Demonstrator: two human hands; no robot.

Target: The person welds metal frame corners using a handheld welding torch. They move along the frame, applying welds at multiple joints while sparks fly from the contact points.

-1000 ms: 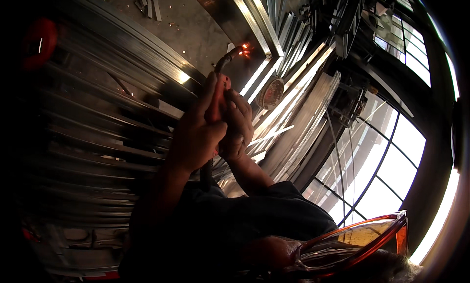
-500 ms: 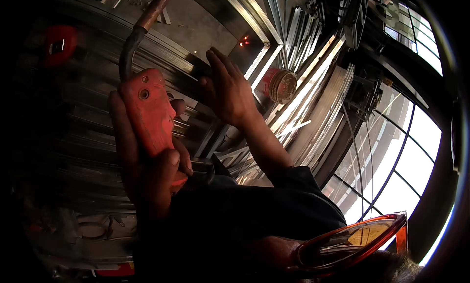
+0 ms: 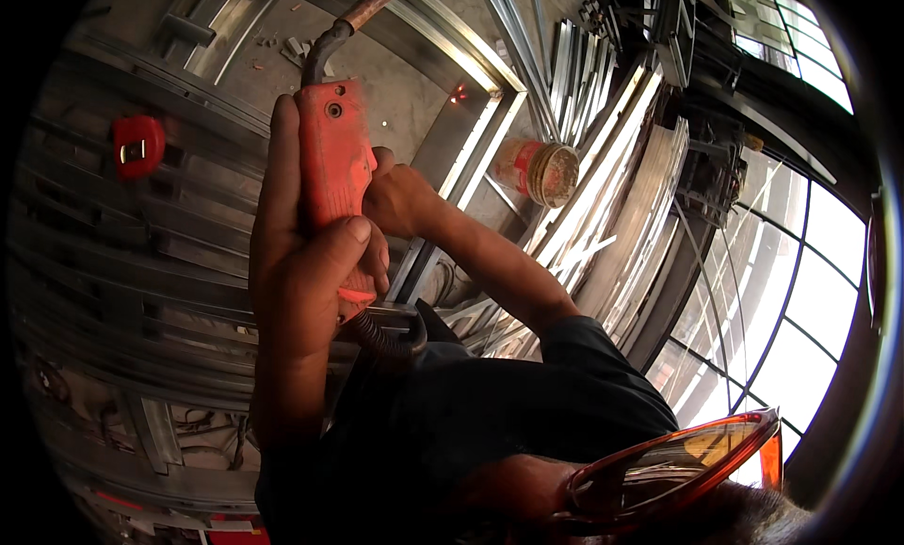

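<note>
A red-handled welding torch (image 3: 330,159) stands upright in my left hand (image 3: 306,272). My thumb lies across its front, and the fingers wrap round behind the grip. Its bent dark neck (image 3: 325,55) ends in a copper-coloured nozzle (image 3: 375,3) at the top edge. A spring-sleeved cable (image 3: 381,336) leaves the bottom of the handle. Just right of the torch is my right hand (image 3: 400,201), its fingers curled and partly hidden behind the handle. What they hold, if anything, is hidden.
Long metal profiles form a frame (image 3: 508,83) beyond my hands. A red tape measure (image 3: 138,147) rests on metal bars at the left. Right of my right forearm are a dirty bucket (image 3: 513,163) and a stack of long strips (image 3: 631,196). Orange-rimmed glasses (image 3: 678,460) show at lower right.
My right hand, open with fingers stretched before, has curled and drawn in beside the torch. My left hand has moved the torch up and right. The view is brighter.
</note>
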